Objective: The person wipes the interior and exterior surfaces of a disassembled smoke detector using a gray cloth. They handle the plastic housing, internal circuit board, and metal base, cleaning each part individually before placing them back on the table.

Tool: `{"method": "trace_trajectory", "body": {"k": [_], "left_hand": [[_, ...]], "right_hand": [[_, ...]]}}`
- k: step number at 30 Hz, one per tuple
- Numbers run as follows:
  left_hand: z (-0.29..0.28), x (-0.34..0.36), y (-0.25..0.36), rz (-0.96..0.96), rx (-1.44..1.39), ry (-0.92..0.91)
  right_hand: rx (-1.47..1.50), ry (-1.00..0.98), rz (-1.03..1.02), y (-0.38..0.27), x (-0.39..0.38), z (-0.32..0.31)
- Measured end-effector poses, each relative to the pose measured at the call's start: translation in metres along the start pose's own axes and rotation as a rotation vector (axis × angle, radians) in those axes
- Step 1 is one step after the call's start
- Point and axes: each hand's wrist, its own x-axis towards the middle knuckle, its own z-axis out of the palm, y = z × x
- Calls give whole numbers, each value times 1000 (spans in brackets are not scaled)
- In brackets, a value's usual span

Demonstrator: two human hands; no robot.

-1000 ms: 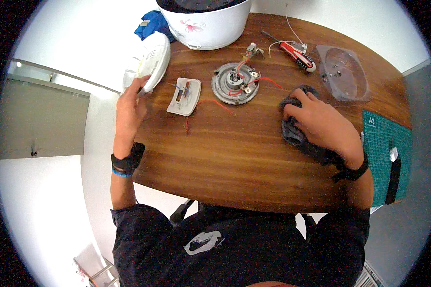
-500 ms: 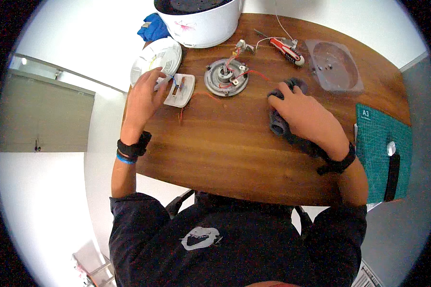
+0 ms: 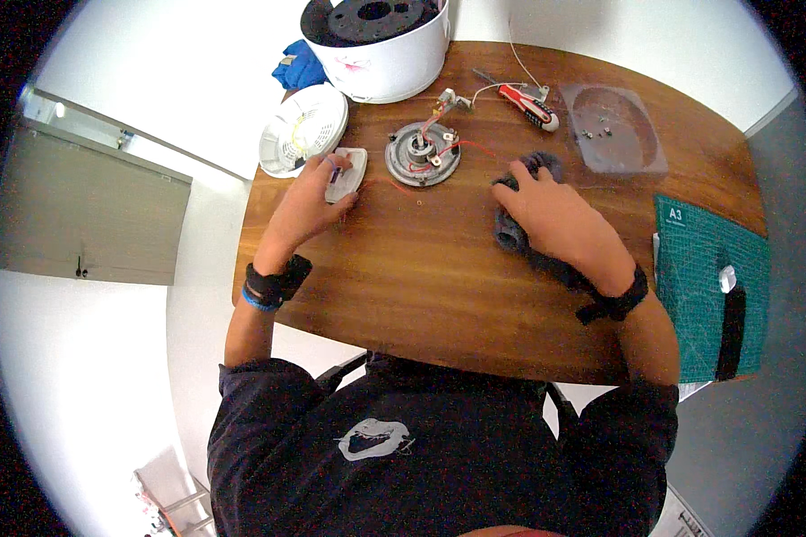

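Observation:
My left hand (image 3: 306, 208) has its fingers and thumb closed about a small white plastic panel (image 3: 355, 165), which lies on the table with wires at its face. My right hand (image 3: 560, 210) grips a crumpled dark grey cloth (image 3: 510, 234) resting on the wood. Between the hands, a little farther off, sits a round grey metal heating plate (image 3: 424, 170) with red wires and terminals on it. Beyond my left hand a white slotted round cover (image 3: 312, 121) leans near the table's left edge.
On the wooden table (image 3: 421, 286), a white tub (image 3: 385, 70) with a black part inside stands at the back. A red-and-black screwdriver (image 3: 530, 106), a clear plastic tray (image 3: 631, 152) holding screws, and a green cutting mat (image 3: 698, 268) lie to the right. A blue cloth (image 3: 301, 67) is at back left.
My left hand has come down from beside the round cover onto the white panel and closed on it. My right hand stays on the cloth. The whole view has shifted slightly.

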Motion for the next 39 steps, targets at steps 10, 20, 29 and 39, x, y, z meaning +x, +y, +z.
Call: {"method": "trace_trajectory", "body": {"k": [10, 20, 29, 39], "left_hand": [[-49, -8, 18, -345, -534, -185], [-50, 45, 66, -297, -1622, -347], [-28, 112, 126, -128, -1942, -515], [-22, 130, 133, -199, -1437, -170]], "right_hand": [[-10, -130, 79, -11, 5, -12], [165, 17, 170, 12, 11, -60], [242, 554, 70, -9, 57, -111], [208, 595, 103, 4, 90, -63]]}}
